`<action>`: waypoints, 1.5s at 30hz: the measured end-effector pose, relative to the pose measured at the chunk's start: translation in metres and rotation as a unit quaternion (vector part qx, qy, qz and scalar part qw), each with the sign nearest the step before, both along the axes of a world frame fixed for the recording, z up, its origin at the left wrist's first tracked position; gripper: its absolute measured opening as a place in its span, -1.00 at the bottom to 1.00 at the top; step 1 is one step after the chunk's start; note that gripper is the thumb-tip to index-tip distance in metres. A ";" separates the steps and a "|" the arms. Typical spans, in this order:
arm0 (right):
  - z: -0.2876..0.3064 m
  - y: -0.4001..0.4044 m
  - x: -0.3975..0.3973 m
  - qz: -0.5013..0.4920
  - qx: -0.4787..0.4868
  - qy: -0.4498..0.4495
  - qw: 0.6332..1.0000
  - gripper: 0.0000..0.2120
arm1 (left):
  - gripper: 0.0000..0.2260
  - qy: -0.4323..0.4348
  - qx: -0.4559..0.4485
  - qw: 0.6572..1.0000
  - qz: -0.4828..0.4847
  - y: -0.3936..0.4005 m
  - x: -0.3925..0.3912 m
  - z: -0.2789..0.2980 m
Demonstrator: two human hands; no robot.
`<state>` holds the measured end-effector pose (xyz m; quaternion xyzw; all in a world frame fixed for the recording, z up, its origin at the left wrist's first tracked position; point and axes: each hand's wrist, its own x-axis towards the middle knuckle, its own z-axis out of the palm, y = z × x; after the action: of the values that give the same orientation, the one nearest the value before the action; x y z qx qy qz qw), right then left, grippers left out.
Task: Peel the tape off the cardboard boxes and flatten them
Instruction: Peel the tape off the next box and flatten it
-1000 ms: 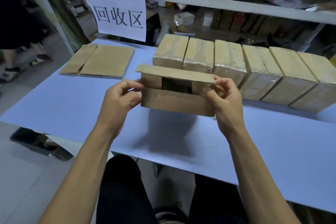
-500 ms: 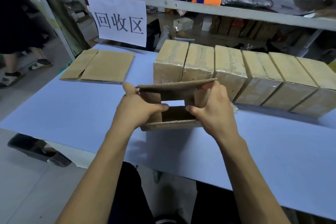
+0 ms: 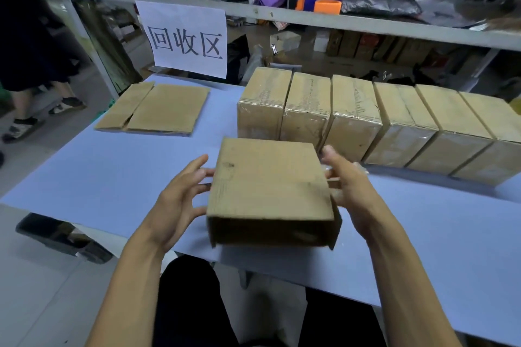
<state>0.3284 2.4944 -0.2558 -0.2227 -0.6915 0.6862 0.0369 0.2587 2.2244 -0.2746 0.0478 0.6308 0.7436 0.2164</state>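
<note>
A brown cardboard box [image 3: 270,189] with its ends open sits near the front of the blue table [image 3: 112,177], broad face up. My left hand [image 3: 180,200] is at its left side, fingers spread and fairly straight, fingertips at the box's edge. My right hand [image 3: 352,186] is at its right side, fingers straight, touching the box's right flap. Behind stands a row of several taped boxes [image 3: 358,118]. A flattened box [image 3: 158,108] lies at the table's back left.
A white paper sign [image 3: 186,39] hangs from the metal shelf [image 3: 310,20] behind the table. Bags and a bottle lie on the shelf. A person's legs [image 3: 33,98] stand at the far left. A dark object [image 3: 62,236] lies on the floor under the table's left edge.
The box was held up with fingers inside its open end; it has been turned broad face up and lowered towards me. Both hands have let go of their grip and opened beside it.
</note>
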 end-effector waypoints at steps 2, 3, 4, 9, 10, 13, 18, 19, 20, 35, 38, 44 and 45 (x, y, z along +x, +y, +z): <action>-0.005 -0.004 -0.001 0.039 0.095 -0.041 0.994 -0.82 | -0.58 0.017 -0.093 0.996 -0.002 0.003 0.004 0.002; -0.007 -0.007 0.001 0.044 0.126 -0.035 0.990 -0.80 | -0.67 0.042 -0.140 0.989 -0.010 0.004 0.006 0.002; -0.007 -0.010 0.002 0.037 0.133 -0.008 0.990 -0.75 | -0.68 0.069 -0.163 0.984 -0.011 0.005 0.009 0.004; 0.006 -0.013 0.015 -0.004 0.027 0.175 0.984 -0.80 | -0.50 0.197 -0.083 0.975 0.066 -0.008 0.024 0.019; 0.012 -0.015 0.017 -0.019 -0.015 0.178 0.984 -0.89 | -0.59 0.199 -0.040 0.976 0.080 -0.009 0.026 0.022; 0.018 -0.017 0.017 -0.061 -0.112 0.162 0.979 -0.60 | -0.59 0.154 0.063 0.981 0.095 -0.005 0.026 0.030; 0.018 -0.024 0.016 -0.027 -0.057 0.086 0.994 -0.56 | -0.73 0.144 0.041 0.981 0.125 0.003 0.028 0.028; 0.015 -0.023 0.017 -0.022 -0.058 0.081 0.995 -0.60 | -0.79 0.138 0.023 0.982 0.125 0.001 0.028 0.028; 0.013 -0.023 0.018 -0.016 -0.060 0.077 0.995 -0.62 | -0.81 0.129 0.007 0.985 0.114 -0.003 0.028 0.029; 0.008 -0.058 -0.004 -0.089 0.229 0.027 0.969 -0.36 | -0.70 0.187 -0.324 0.907 0.191 0.024 0.024 0.039; 0.006 -0.052 -0.004 -0.101 0.273 0.030 0.956 -0.61 | -0.49 0.162 -0.210 0.959 0.098 0.014 0.022 0.033; -0.014 -0.037 0.003 0.029 -0.045 0.160 0.986 -0.40 | -0.31 0.153 -0.130 0.978 0.053 -0.006 0.015 0.005; -0.019 -0.035 0.006 0.031 -0.112 0.150 0.982 -0.46 | -0.29 0.147 -0.130 0.980 0.044 -0.009 0.015 -0.002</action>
<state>0.3344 2.4589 -0.2746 -0.0982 -0.6036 0.7857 0.0937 0.2738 2.2150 -0.2763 0.1002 0.7485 0.6488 0.0932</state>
